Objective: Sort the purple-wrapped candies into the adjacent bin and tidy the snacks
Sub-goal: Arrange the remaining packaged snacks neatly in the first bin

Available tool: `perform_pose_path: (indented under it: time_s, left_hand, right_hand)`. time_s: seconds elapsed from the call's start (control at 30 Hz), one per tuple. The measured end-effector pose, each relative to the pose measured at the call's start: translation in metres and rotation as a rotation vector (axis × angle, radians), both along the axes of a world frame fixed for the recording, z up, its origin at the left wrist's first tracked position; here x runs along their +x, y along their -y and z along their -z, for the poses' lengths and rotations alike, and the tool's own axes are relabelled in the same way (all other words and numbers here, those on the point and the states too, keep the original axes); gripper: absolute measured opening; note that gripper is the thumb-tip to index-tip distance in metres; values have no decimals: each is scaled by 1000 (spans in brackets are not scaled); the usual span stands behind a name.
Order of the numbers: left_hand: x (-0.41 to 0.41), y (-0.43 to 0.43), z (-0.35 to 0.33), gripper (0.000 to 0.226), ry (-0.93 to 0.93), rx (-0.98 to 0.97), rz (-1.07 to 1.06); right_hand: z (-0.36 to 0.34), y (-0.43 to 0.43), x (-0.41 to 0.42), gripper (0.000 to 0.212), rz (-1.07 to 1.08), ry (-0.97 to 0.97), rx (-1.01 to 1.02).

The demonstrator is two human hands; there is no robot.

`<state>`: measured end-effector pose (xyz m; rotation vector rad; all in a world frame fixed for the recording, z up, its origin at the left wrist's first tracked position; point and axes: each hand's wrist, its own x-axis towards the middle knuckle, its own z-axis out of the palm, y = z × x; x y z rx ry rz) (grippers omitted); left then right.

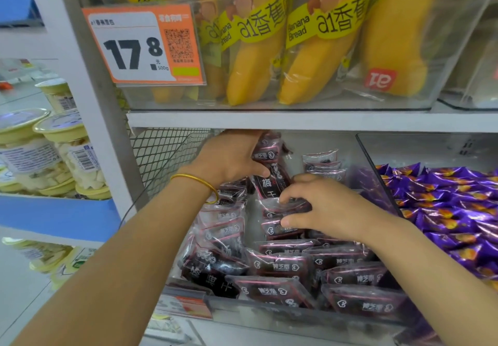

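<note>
Clear plastic bin (269,316), centre: dark maroon snack packets (280,264). Left hand (231,157) grips packets at 12 o'clock; right hand (331,208) pinches one mid-bin. Shiny purple-wrapped candies (444,210) fill adjacent clear bin (431,146), 3 o'clock.

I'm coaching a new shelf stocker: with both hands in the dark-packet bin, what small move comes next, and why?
Probably slide the packet the right hand pinches back against the stack the left hand grips at the rear of the bin: the packets in front lie loose and tilted.
</note>
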<state>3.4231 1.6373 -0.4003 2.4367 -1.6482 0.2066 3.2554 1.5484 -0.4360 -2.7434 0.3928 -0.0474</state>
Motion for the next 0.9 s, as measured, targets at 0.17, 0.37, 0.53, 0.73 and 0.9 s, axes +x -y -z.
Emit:
perform_pose_path:
  time_s: [0.17,0.37,0.53,0.73,0.9]
  left_hand:
    - [23,-8,-5,83,-275,-19,-22]
    - [16,-10,2,76,-104,-91,-98]
    - [-16,16,10,68,110,-113,22]
    - [-12,20,0,80,14,-31,67]
    - [1,25,8,78,-132,78,81]
  right_hand:
    - [0,3,1,43,-22,-8,-4]
    - [0,3,1,44,-34,-23,-33]
    - [-2,1,-1,46,-48,-15,-75]
    - [-4,1,-2,46,-80,-3,-103]
    - [-3,1,-1,45,-81,4,-76]
